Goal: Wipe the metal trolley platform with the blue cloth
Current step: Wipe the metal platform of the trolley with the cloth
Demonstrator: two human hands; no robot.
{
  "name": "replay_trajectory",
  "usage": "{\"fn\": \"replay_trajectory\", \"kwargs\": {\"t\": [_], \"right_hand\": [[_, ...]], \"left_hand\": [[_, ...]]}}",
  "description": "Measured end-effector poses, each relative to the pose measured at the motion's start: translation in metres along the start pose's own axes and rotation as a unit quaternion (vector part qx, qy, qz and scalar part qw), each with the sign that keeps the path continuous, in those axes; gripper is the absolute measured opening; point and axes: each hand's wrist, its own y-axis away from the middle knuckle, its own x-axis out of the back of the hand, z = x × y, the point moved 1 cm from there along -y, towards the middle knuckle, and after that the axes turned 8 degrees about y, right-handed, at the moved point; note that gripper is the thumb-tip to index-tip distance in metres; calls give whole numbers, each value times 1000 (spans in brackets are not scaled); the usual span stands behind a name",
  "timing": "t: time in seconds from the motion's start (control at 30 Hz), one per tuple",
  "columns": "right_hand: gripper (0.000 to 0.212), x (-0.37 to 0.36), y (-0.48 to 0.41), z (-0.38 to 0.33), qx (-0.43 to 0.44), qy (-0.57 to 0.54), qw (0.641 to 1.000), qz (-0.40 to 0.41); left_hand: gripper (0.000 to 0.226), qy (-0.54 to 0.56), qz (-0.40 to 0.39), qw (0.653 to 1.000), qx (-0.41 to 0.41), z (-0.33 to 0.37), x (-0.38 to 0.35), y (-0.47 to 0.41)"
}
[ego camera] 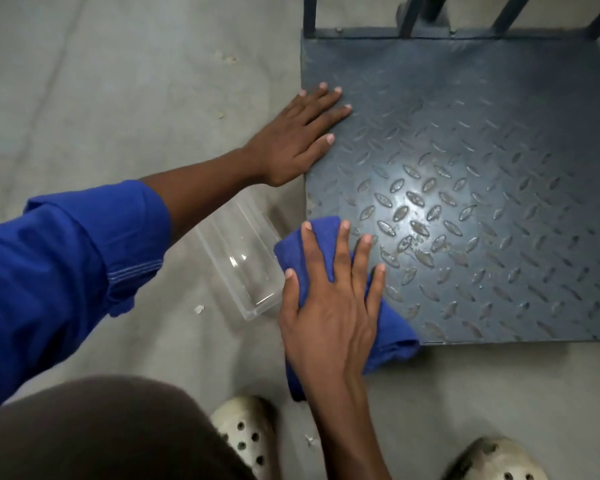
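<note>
The metal trolley platform [482, 150] is a dark grey diamond-tread plate filling the upper right, low to the floor. A folded blue cloth [317, 249] lies over its near left corner and hangs off the front edge. My right hand [329, 306] presses flat on the cloth with straight, spread fingers. My left hand [297, 136] rests flat on the platform's left edge, fingers straight, holding nothing.
A clear plastic box [243, 261] lies on the grey concrete floor [101, 98] just left of the platform. Dark upright frame bars [411, 15] rise at the platform's far edge. My two pale clogs [246, 434] stand near the bottom. Small debris flecks dot the floor.
</note>
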Motion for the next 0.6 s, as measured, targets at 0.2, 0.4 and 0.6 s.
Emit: {"fn": "replay_trajectory", "kwargs": {"t": [0.2,0.4,0.6], "right_hand": [[68,4,-89,-15,15,22,1000,-2],[67,2,-119,-23,22,9,1000,8],[65,-1,-45,-1,24,-3,1000,11]], "left_hand": [[63,-27,-63,997,-33,-25,24,-28],[77,-89,-122,988,-35,-41,41,-49],[64,-26,7,1000,-9,-41,11,-36]]}}
